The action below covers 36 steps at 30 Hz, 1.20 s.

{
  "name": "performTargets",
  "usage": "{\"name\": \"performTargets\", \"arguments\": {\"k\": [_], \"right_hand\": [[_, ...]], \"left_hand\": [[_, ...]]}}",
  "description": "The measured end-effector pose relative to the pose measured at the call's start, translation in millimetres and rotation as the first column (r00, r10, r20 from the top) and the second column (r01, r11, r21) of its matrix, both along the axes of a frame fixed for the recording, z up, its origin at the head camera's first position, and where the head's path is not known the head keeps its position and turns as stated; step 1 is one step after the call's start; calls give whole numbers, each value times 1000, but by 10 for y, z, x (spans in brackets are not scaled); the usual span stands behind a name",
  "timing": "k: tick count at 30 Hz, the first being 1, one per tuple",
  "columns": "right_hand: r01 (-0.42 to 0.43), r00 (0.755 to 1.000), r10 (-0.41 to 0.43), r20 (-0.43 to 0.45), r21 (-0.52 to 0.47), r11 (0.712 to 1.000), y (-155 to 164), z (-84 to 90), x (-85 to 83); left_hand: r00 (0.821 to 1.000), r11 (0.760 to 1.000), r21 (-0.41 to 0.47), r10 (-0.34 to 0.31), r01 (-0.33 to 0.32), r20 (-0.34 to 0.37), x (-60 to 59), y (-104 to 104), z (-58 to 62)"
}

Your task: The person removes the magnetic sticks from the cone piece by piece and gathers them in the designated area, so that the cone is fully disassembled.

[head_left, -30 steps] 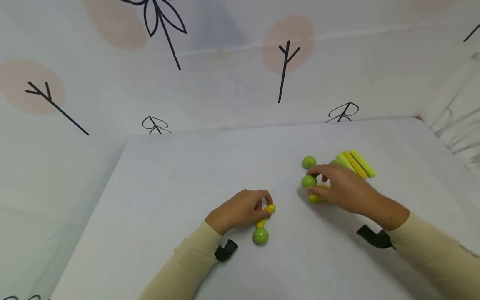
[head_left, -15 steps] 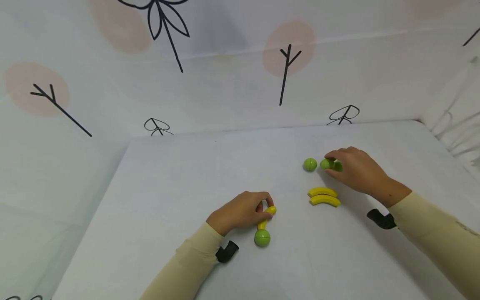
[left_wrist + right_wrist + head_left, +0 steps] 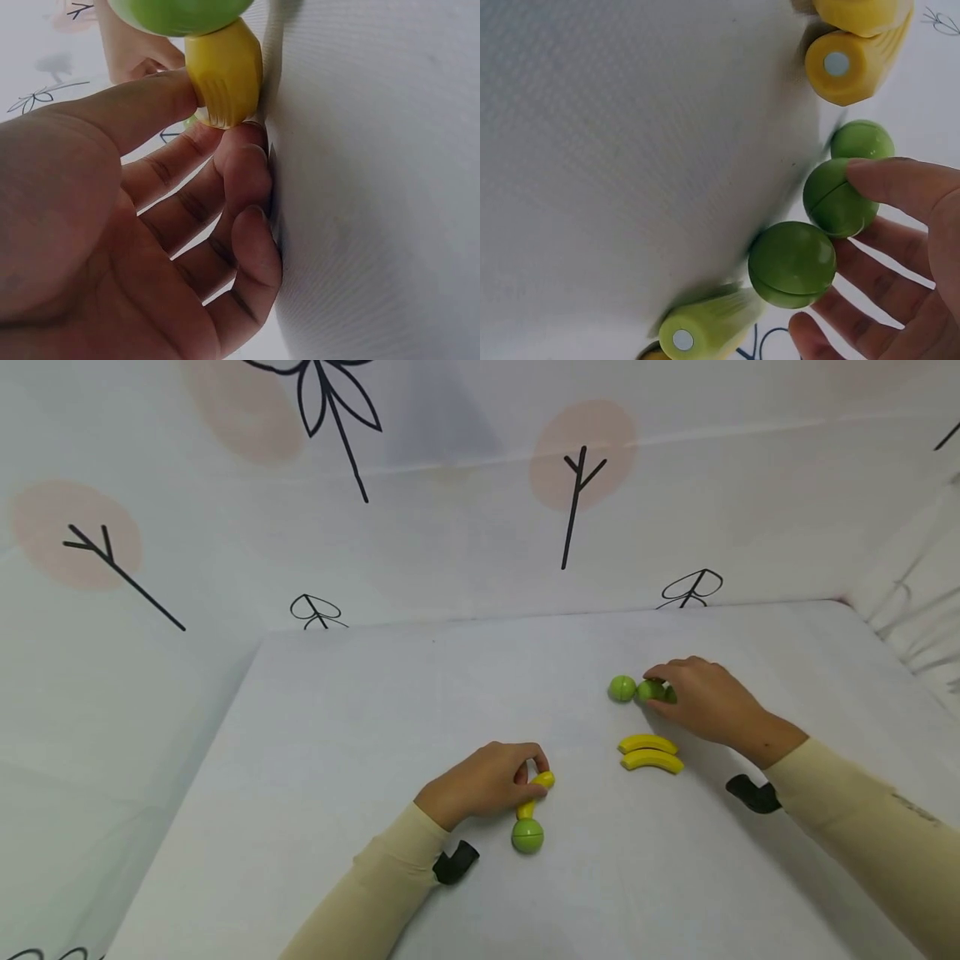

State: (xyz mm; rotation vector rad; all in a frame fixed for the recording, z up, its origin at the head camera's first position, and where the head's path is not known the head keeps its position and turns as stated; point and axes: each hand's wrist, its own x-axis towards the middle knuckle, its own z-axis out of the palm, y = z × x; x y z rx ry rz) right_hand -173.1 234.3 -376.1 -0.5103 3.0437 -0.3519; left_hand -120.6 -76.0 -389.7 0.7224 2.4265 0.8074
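My left hand [image 3: 483,783] pinches a yellow toy banana [image 3: 527,810] between thumb and fingers, low at the white surface. Against the banana's near end sits a green ball [image 3: 527,836] with a groove round it. Farther right, my right hand [image 3: 705,697] pinches another grooved green ball [image 3: 838,201], its thumb showing on top in the right wrist view. One green ball [image 3: 622,688] lies just left of the held one. On its other side is a further green ball [image 3: 791,264], mostly behind my hand in the head view.
Two yellow toy bananas [image 3: 650,752] lie side by side in front of my right hand. A light green stick [image 3: 712,324] with a pale disc on its end shows beyond the balls, hidden in the head view. A patterned cloth wall [image 3: 450,543] stands behind the surface.
My right hand has carried its green ball from beside the bananas back and right, then slightly left toward the leftmost ball in that row. My left hand keeps its pinch on the banana.
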Motion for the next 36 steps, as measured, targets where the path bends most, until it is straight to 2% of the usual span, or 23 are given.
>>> {"name": "performTargets", "arguments": {"k": [12, 16, 20, 25, 27, 30, 36], "right_hand": [[-3, 1000, 2, 22, 20, 1000, 6, -17, -14], [0, 1000, 0, -5, 24, 1000, -2, 1, 7], [8, 997, -11, -72, -36, 999, -71, 72, 144], [-80, 980, 47, -195, -168, 982, -328, 106, 452], [-130, 970, 83, -226, -198, 972, -463, 83, 571], [-187, 967, 135, -216, -243, 952, -646, 33, 719], [-192, 980, 171, -100, -281, 940, -838, -60, 867]], "left_hand": [[1000, 1000, -8, 8, -8, 7, -2, 15, -7], [1000, 1000, -13, 19, -19, 9, 2, 22, -2], [1000, 999, -13, 31, -31, 7, 8, 35, -6], [998, 998, -36, 44, -45, -34, 25, 70, 2], [997, 997, -63, 46, -50, -64, 34, 79, 15], [993, 988, -142, 49, -63, -103, 55, 73, 62], [991, 929, -360, 35, -80, -131, 152, 28, 228]]}}
